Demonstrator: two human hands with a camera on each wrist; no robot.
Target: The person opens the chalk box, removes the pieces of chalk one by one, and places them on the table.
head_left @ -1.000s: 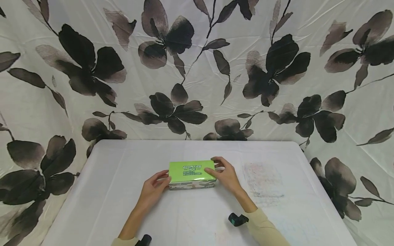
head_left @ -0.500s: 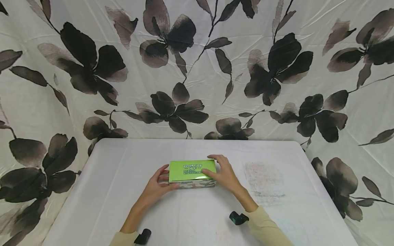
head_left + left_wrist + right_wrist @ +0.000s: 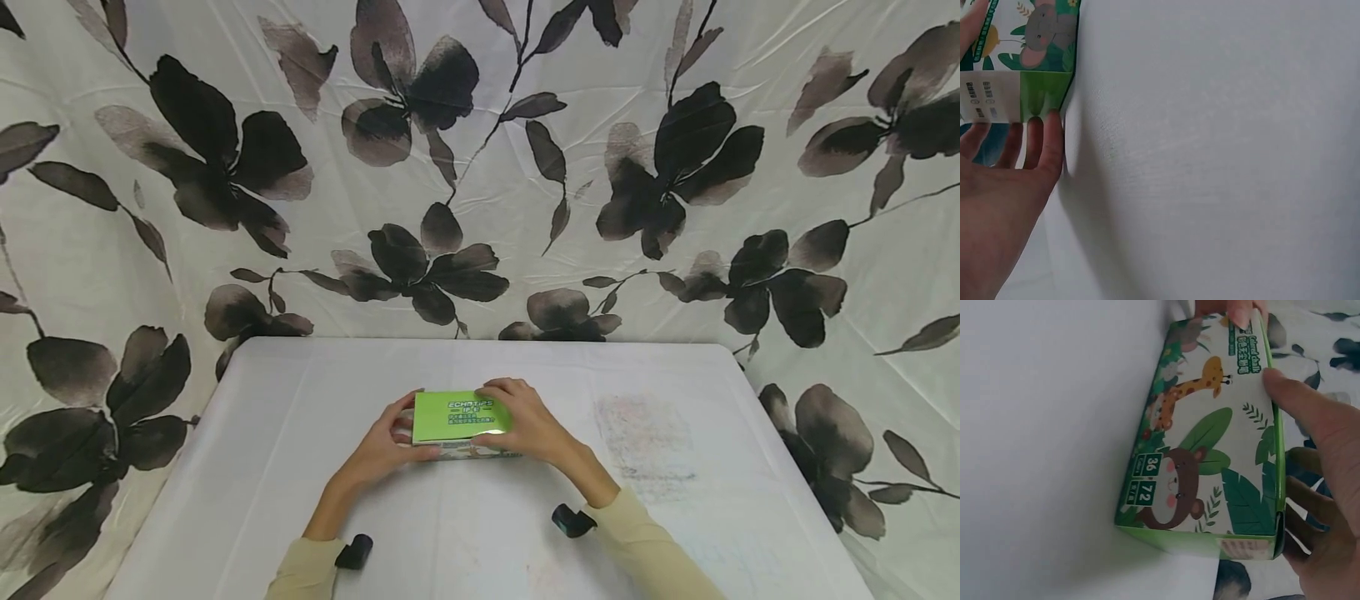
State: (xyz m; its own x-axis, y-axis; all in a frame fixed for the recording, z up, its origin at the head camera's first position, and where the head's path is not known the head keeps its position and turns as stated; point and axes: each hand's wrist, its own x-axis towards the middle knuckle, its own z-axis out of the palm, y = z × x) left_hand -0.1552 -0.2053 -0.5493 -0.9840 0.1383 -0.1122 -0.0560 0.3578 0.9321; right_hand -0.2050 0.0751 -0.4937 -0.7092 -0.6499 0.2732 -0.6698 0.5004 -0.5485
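A box of coloured chalk (image 3: pixel 442 425) sits on the white table, its plain green lid facing up and lettered. My left hand (image 3: pixel 378 448) holds the left end, thumb along the front side. In the left wrist view the fingertips of that hand (image 3: pixel 1007 194) lie on the box's end panel. My right hand (image 3: pixel 534 423) grips the lid towards its right end, thumb at the front edge and fingers over the back edge. Animal drawings cover the front of the chalk box (image 3: pixel 1204 450) in the right wrist view. The lid looks closed; the contents are hidden.
The table (image 3: pixel 315 375) has a white cover, with faint coloured smudges (image 3: pixel 645 442) on its right side. A white cloth with dark flowers (image 3: pixel 450 167) hangs behind it. Black wrist cameras (image 3: pixel 574 521) are worn at both sleeves.
My right hand has slid left over the lid, its thumb moving to the front edge. My left thumb has come round onto the front side. The box stays in about the same place.
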